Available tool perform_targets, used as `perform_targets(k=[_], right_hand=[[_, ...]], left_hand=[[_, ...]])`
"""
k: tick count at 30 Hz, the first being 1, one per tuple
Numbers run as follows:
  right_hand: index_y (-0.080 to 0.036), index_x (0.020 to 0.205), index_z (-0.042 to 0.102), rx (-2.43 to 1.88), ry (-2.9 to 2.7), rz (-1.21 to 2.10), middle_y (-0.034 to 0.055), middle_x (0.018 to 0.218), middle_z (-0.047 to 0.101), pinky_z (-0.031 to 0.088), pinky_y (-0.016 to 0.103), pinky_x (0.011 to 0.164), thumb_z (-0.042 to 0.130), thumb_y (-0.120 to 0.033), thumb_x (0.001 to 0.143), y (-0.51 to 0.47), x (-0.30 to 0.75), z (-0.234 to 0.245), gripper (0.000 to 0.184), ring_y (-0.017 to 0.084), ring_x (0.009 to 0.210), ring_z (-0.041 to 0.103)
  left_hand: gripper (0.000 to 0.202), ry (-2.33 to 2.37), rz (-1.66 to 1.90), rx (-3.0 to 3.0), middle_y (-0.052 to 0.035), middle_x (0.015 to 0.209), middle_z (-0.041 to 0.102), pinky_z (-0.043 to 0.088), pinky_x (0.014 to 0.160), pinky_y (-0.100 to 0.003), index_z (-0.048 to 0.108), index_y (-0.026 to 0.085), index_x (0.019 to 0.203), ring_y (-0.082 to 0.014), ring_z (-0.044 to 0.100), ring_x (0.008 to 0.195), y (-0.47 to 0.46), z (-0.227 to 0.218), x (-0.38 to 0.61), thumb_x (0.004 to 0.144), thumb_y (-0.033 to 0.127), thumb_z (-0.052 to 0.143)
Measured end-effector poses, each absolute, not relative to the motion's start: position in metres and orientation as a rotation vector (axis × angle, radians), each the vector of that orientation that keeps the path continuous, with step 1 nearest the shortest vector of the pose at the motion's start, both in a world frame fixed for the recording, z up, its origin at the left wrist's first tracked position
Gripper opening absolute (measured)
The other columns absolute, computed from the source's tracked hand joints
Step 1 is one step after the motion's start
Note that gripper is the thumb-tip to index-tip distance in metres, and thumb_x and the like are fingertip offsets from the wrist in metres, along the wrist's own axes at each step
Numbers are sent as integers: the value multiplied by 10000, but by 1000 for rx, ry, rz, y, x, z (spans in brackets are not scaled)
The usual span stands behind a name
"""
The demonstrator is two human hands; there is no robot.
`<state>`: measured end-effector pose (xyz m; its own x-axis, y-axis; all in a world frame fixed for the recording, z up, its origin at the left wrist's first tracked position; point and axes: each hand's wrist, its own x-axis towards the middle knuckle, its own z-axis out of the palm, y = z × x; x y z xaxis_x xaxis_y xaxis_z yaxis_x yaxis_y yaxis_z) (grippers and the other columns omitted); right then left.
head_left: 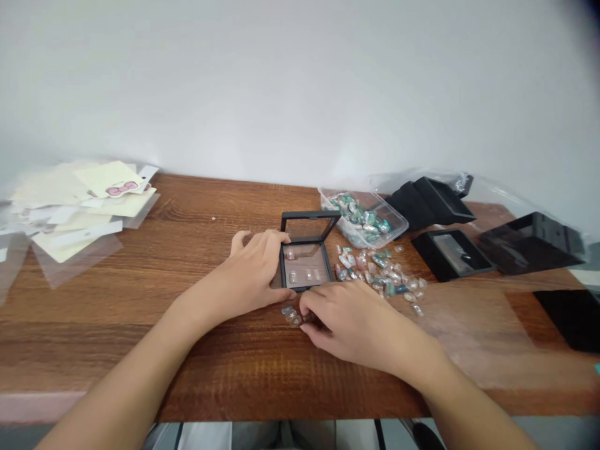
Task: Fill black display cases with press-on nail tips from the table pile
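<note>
A small black display box (pixel 305 255) stands open on the wooden table (pixel 140 325), its clear lid tilted up and a few small pieces lying inside. My left hand (pixel 255 272) rests against the box's left side, fingers curled round its edge. My right hand (pixel 349 319) lies just in front of the box, fingers bent down over a few small glossy pieces (pixel 290 314) on the table. What its fingertips pinch is hidden. A scatter of several green, pink and clear pieces (pixel 379 272) lies right of the box.
A clear plastic tub (pixel 365 219) of more pieces stands behind the scatter. Several black boxes (pixel 450 250) and clear bags sit at the right, one dark box (pixel 574 319) by the right edge. Pale cards and clear sleeves (pixel 79 212) are piled at the left. A white wall rises behind.
</note>
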<state>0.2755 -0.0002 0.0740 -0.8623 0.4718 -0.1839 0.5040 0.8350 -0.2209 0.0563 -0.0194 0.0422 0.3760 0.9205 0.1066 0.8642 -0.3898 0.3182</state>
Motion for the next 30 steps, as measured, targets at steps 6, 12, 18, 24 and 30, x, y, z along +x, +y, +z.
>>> perform_targets(k=[6,12,18,24,30], right_hand=[[-189,937,661,787,2861,-476,52,923,746,410,314,631,644,-426,888,-1,271,76,243,240,789,696],[-185,946,653,788,2867,-435,49,924,743,404,306,619,593,-361,937,-3,267,70,186,227,790,695],[-188,921,637,718,2902,-478,29,889,731,383,303,626,544,-267,951,-2,270,68,126,213,780,684],[-211,901,604,787,2965,-652,-16,848,717,351,265,612,539,-186,896,3,275,75,69,152,717,649],[-240,982,631,874,3073,-741,-52,747,692,347,240,616,542,-130,866,14,284,76,183,115,628,611]], left_hand=[[548,1594,402,2425,-140,1276,526,193,1094,-535,341,192,1258,-313,504,1240,-20,42,57,858,474,588],[540,1595,414,2438,-145,1275,527,208,1082,-527,344,174,1264,-309,521,1215,-19,41,56,873,466,574],[557,1596,400,2446,-145,1265,528,212,1078,-527,338,172,1260,-308,522,1212,-20,42,56,862,467,594],[590,1596,395,2427,-153,1303,520,217,1080,-525,337,182,1277,-320,513,1229,-20,42,56,858,495,610],[617,1592,385,2428,-140,1300,514,174,1095,-525,327,166,1278,-304,491,1255,-19,40,56,858,514,614]])
